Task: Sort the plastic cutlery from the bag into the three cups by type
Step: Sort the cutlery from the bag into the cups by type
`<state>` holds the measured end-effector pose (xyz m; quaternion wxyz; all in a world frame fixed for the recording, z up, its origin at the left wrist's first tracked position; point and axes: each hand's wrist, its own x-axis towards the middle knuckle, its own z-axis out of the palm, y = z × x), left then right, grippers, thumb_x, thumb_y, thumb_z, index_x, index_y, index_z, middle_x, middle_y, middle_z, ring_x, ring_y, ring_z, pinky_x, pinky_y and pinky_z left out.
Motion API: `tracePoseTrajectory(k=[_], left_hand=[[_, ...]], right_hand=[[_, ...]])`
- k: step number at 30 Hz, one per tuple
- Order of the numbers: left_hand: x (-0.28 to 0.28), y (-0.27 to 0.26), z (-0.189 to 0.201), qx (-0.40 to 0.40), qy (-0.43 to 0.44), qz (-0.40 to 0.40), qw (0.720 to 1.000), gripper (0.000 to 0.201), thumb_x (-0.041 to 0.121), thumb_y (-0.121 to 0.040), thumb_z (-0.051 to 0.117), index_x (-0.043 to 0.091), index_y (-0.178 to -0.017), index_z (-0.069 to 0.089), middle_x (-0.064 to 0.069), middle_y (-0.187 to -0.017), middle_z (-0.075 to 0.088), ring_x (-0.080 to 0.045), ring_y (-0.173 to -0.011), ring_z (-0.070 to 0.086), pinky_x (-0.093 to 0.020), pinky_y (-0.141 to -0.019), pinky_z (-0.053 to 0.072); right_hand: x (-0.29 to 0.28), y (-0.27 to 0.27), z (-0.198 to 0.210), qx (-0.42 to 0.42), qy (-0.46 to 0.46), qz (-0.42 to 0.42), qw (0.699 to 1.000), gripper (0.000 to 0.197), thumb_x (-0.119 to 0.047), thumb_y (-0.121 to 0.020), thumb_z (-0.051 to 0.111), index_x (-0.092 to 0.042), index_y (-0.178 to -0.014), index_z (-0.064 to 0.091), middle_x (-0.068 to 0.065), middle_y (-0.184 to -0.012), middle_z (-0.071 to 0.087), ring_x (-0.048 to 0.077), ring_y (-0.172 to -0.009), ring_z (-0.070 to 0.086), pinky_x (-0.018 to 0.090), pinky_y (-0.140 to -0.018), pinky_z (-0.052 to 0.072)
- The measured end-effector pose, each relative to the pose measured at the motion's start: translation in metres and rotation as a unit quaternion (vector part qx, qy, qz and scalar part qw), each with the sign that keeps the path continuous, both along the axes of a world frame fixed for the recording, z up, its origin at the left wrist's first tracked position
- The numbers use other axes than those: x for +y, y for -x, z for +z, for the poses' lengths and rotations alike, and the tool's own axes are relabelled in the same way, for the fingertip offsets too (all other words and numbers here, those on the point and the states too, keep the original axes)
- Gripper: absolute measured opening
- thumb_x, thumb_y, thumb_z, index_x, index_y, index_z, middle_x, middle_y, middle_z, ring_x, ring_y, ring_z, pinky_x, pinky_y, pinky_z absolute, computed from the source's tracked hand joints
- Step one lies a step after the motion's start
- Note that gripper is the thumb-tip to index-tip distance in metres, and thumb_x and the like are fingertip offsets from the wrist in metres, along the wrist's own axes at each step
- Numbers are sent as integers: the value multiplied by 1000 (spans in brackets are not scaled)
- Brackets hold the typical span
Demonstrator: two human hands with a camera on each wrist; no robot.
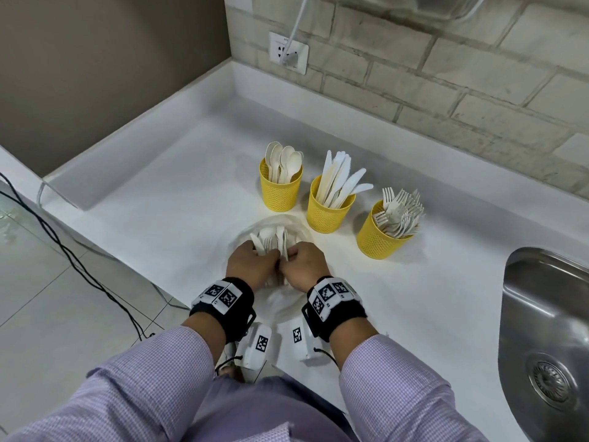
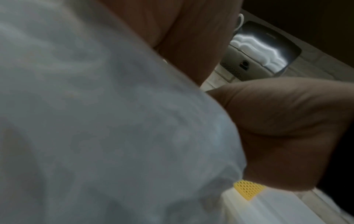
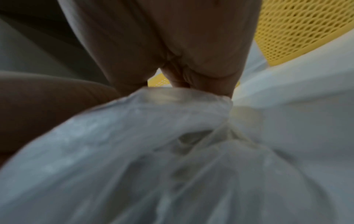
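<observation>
Thin clear plastic bag [image 1: 280, 229] w/ white plastic cutlery [image 1: 274, 239] lies on white table [image 1: 159, 202], bunched under both hands; left hand [image 1: 251, 266] & right hand [image 1: 302, 266] fingers [image 3: 201, 72] clenched on its film. Three yellow mesh cups [image 1: 330, 205] just beyond fingers.

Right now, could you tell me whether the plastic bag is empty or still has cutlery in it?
Not empty: white cutlery shows inside the clear plastic bag, which both hands grip on the counter.

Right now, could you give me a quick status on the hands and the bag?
Left hand and right hand both gripping the bag, cutlery still inside. Three yellow cups part-filled. Nothing in the way.
</observation>
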<state>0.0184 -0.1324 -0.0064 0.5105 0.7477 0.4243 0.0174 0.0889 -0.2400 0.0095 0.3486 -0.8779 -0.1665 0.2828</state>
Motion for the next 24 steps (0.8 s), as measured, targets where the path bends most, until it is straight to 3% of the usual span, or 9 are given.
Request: tracePoseTrajectory(k=[4, 6, 8, 10, 13, 17, 20, 22, 24], left_hand=[[-1, 0, 6, -33, 78, 12, 996, 28, 30, -78, 72, 12, -62, 59, -3, -57, 58, -22, -58, 56, -36, -60, 44], [1, -1, 8, -54, 130, 18, 990, 38, 36, -69, 77, 0, -69, 67, -10, -62, 66, -25, -62, 64, -48, -68, 55], [2, 0, 8, -75, 156, 15, 985, 51, 40, -62, 79, -6, -80, 70, -20, -69, 70, -30, -65, 67, -56, -77, 58], [1, 0, 7, -87, 154, 8, 984, 54, 43, -57, 80, -5, -82, 73, -26, -78, 74, -33, -70, 70, -54, -81, 59], [1, 0, 4, -91, 181, 23, 979, 51, 40, -54, 88, 3, -89, 79, -19, -87, 78, -37, -87, 76, -57, -89, 60], [1, -1, 4, -85, 212, 26, 973, 42, 34, -61, 94, 6, -90, 81, -17, -90, 79, -36, -88, 77, -58, -89, 60], [-2, -1, 9, -93, 219, 29, 971, 30, 27, -71, 92, 6, -89, 81, -18, -88, 79, -36, -85, 77, -53, -87, 62], [-3, -2, 12, -103, 230, 46, 967, 21, 18, -78, 88, 3, -91, 80, -20, -89, 78, -36, -83, 77, -45, -78, 64], [-4, -2, 14, -105, 236, 71, 963, 17, 10, -82, 83, 2, -95, 78, -21, -90, 78, -36, -81, 77, -43, -72, 64]], right_hand=[[-6, 7, 2, 4, -51, -1, 999, 9, -12, -92, 63, -7, -94, 69, 8, -91, 71, 26, -88, 64, 34, -82, 51], [-7, 9, 1, 13, -75, 0, 997, 14, -11, -92, 62, -14, -103, 70, 5, -102, 73, 24, -98, 67, 35, -91, 53], [-9, 10, 1, 19, -96, 9, 995, 19, -7, -90, 59, -21, -97, 70, 1, -94, 73, 25, -96, 69, 40, -90, 55], [-11, 9, 0, 32, -114, 13, 993, 21, -6, -87, 58, -18, -95, 73, 2, -89, 73, 29, -90, 70, 46, -87, 57], [-14, 10, -3, 42, -132, 7, 990, 20, -7, -88, 60, -15, -98, 75, 7, -91, 75, 31, -90, 70, 49, -86, 57], [-15, 12, -12, 88, -167, -51, 981, 13, -21, -78, 63, -31, -83, 71, 4, -82, 72, 34, -85, 71, 55, -82, 59], [-18, 10, -12, 130, -190, -87, 969, 9, -22, -81, 70, -23, -89, 72, 3, -78, 68, 27, -77, 67, 46, -72, 59], [-21, 8, -13, 153, -204, -97, 962, 7, -13, -91, 71, -15, -97, 72, 2, -76, 66, 21, -71, 64, 33, -60, 53], [-24, 5, -16, 156, -208, -106, 960, 6, -10, -94, 69, -13, -99, 69, 1, -78, 65, 16, -69, 62, 27, -57, 50]])
